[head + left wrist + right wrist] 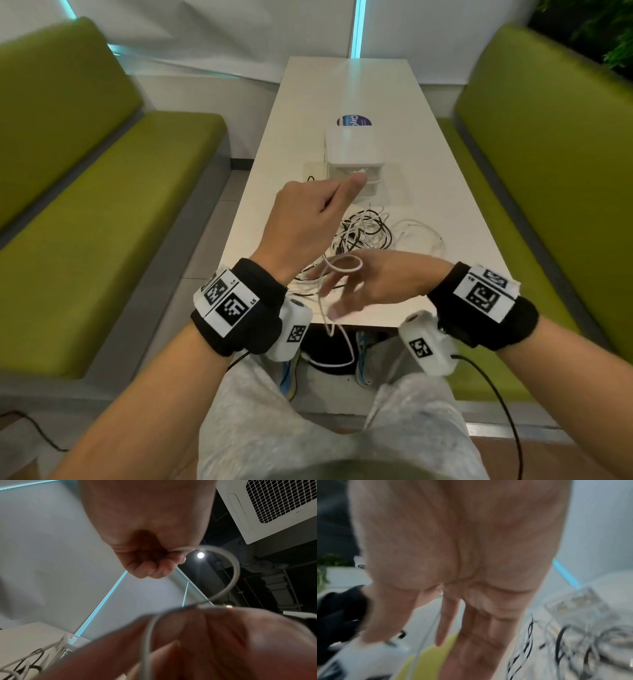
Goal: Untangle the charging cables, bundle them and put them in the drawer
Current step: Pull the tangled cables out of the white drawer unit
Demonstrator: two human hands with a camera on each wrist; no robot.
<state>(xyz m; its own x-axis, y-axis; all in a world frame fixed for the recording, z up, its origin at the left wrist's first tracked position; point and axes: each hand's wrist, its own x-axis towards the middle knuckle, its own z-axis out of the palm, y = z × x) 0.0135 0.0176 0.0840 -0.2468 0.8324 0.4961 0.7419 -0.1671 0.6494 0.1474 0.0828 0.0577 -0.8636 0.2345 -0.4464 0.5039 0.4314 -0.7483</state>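
Head view: a tangle of black and white cables (368, 229) lies on the bench (349, 89) before a small drawer box (354, 154). The left hand (308, 219) pinches a white cable (342, 265) looped over the spread right hand (373, 281).

Left wrist view: the thin, pale white cable (229, 574) arcs from the left hand (150, 555), whose fingers curl round it, down over the right hand (214, 642).

Right wrist view: blurred; the right hand (453, 561) has its fingers straight.

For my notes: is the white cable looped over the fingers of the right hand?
Yes, the white cable loops over the right hand fingers.

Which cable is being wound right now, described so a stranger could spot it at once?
On the long white table, near its front edge, a white cable loops over the right hand and is pinched by the left hand. Unlike the tangled pile, it hangs off the table.
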